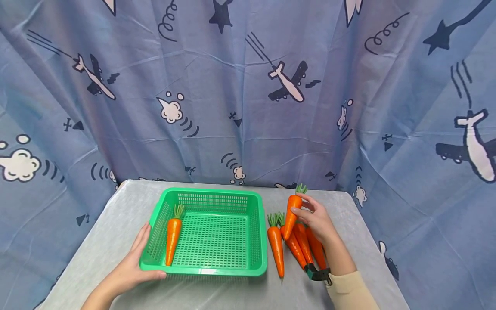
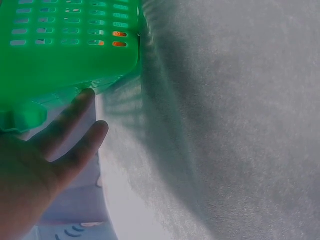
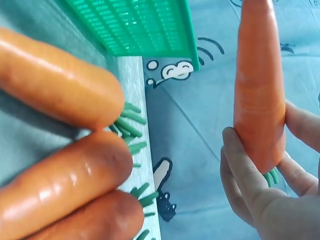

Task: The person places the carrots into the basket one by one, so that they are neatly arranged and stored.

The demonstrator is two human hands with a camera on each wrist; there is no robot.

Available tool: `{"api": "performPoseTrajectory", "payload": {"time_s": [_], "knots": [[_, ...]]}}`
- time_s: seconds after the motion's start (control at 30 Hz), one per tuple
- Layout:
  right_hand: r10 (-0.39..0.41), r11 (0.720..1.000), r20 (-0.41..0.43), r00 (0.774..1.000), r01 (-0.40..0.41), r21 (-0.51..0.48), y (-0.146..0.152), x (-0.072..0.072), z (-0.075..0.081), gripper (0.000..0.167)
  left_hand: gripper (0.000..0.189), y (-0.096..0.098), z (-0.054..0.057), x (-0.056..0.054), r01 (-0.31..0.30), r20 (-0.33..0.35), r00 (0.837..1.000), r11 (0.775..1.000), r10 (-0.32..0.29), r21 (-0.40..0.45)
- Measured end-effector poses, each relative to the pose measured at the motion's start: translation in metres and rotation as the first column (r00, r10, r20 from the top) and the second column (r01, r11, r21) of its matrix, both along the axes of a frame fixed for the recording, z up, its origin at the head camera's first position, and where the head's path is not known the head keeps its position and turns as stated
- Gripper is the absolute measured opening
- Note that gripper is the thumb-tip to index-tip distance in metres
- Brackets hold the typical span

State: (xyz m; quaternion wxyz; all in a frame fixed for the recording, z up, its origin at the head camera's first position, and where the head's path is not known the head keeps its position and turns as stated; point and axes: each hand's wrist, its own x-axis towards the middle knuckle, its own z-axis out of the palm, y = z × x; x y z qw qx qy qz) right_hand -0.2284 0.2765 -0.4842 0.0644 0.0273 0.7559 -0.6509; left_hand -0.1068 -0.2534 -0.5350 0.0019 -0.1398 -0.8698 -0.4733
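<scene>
Head: the right hand (image 1: 314,218) pinches a tilted, glossy carrot (image 1: 292,215) near the table's (image 1: 104,245) far edge. Left wrist: the left hand's (image 2: 37,175) straight fingers seemingly touch the green basket (image 2: 70,70). Right wrist: curled fingers, smooth orange carrot.

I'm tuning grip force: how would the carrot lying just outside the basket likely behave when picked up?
The nearest carrot is probably stiff, since the held carrot in the right hand shows no droop. It could be slippery: its skin looks glossy. Its round, tapered shape suggests it may roll if nudged.
</scene>
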Motion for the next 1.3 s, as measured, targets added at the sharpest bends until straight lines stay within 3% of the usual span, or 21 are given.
{"api": "performPoseTrajectory", "payload": {"time_s": [1.3], "knots": [[0.160, 0.987, -0.068, 0.985, -0.158, 0.034, -0.064, -0.010, 0.024, 0.062, 0.134, 0.001, 0.001, 0.000, 0.002, 0.002, 1.000, 1.000, -0.002, 0.005]]}}
